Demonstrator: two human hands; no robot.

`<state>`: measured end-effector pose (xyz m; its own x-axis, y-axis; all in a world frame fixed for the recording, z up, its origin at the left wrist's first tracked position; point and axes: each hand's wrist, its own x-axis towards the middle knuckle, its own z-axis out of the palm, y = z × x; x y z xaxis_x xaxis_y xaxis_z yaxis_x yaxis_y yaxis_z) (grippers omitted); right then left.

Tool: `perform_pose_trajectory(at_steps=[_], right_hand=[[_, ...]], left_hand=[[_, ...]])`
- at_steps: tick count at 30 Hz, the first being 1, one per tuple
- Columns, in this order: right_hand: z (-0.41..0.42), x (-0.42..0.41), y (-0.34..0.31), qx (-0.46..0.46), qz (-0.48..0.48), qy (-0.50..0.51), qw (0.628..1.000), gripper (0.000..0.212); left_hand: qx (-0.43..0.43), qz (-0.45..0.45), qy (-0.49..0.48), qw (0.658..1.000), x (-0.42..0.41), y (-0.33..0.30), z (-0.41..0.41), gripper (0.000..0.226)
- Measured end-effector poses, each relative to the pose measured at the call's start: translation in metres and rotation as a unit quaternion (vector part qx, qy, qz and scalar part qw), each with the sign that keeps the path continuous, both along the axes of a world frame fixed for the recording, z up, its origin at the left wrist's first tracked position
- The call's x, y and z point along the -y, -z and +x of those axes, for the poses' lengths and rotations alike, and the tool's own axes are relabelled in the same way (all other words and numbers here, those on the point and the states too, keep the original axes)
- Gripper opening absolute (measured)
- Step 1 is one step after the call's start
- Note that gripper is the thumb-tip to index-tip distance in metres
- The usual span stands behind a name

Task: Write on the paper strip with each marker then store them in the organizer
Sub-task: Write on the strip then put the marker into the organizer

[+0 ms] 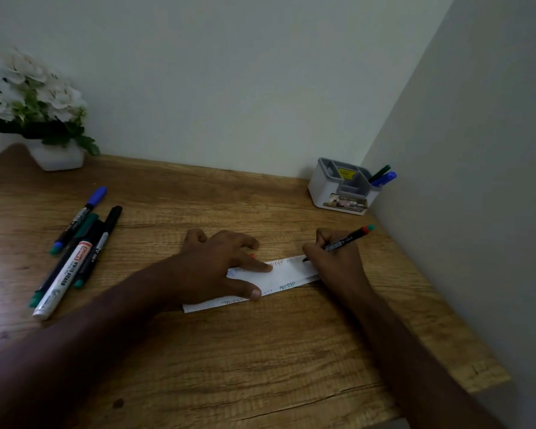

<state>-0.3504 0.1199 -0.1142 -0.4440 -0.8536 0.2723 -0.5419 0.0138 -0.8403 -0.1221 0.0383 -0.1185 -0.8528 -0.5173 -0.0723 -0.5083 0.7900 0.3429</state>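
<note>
The desk fills the lower frame, and the step in hand is the writing itself: a marker's tip is down on the strip, so this pen looks part-way through its turn. Judging by what lies about, the task is near its middle. Next the right hand must finish its letters, cap the marker and carry it to the organizer at upper right; the cap seems posted on the pen's tail, though that is hard to make out.

The left hand lies flat at centre frame, fingers spread and fairly straight, pressing the strip so it cannot slide. The right hand, just right of centre, has its fingers curled round the marker, tip touching the strip's right end.

The organizer, white with grey dividers, stands against the walls at upper right with two pens already in its right compartment. Four loose markers lie at left, close together, well apart from the strip.

The strip is white, narrow, lying slightly aslant at centre, with several faint groups of letters in different inks.
</note>
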Motion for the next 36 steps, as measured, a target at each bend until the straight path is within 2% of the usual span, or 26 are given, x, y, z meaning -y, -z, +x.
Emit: perform_pose_trajectory(at_steps=[13, 18, 19, 22, 24, 29, 34, 36], right_hand=[[0.0004, 0.0029, 0.0016, -0.007, -0.001, -0.002, 1.000, 0.025], [-0.0030, 0.0026, 0.0010, 0.009, -0.016, 0.018, 1.000, 0.027], [-0.0028, 0.0021, 0.0007, 0.009, -0.017, 0.017, 1.000, 0.027], [-0.0009, 0.0020, 0.0007, -0.006, -0.007, 0.005, 1.000, 0.026], [-0.0018, 0.0021, 0.0014, -0.009, -0.007, 0.007, 1.000, 0.027], [-0.0030, 0.0014, 0.0003, 0.004, -0.016, 0.018, 1.000, 0.035], [-0.0011, 0.0026, 0.0000, -0.018, -0.011, 0.018, 1.000, 0.034], [-0.0027, 0.0026, -0.0006, -0.013, -0.023, 0.029, 0.999, 0.032]], left_hand=[[-0.007, 0.002, 0.002, 1.000, 0.0012, 0.0006, -0.0003, 0.059], [-0.011, 0.002, 0.008, 1.000, 0.0024, 0.0028, 0.0000, 0.089], [-0.011, 0.000, 0.008, 1.000, 0.0023, 0.0031, 0.0001, 0.089], [-0.002, -0.004, 0.004, 1.000, 0.0015, 0.0010, 0.0000, 0.066], [-0.004, -0.004, 0.005, 1.000, 0.0014, 0.0009, -0.0005, 0.059], [-0.009, 0.003, 0.006, 1.000, 0.0021, 0.0033, 0.0010, 0.077], [-0.005, -0.002, 0.002, 1.000, 0.0011, 0.0016, 0.0003, 0.069], [-0.010, 0.005, 0.006, 1.000, 0.0009, 0.0012, 0.0008, 0.078]])
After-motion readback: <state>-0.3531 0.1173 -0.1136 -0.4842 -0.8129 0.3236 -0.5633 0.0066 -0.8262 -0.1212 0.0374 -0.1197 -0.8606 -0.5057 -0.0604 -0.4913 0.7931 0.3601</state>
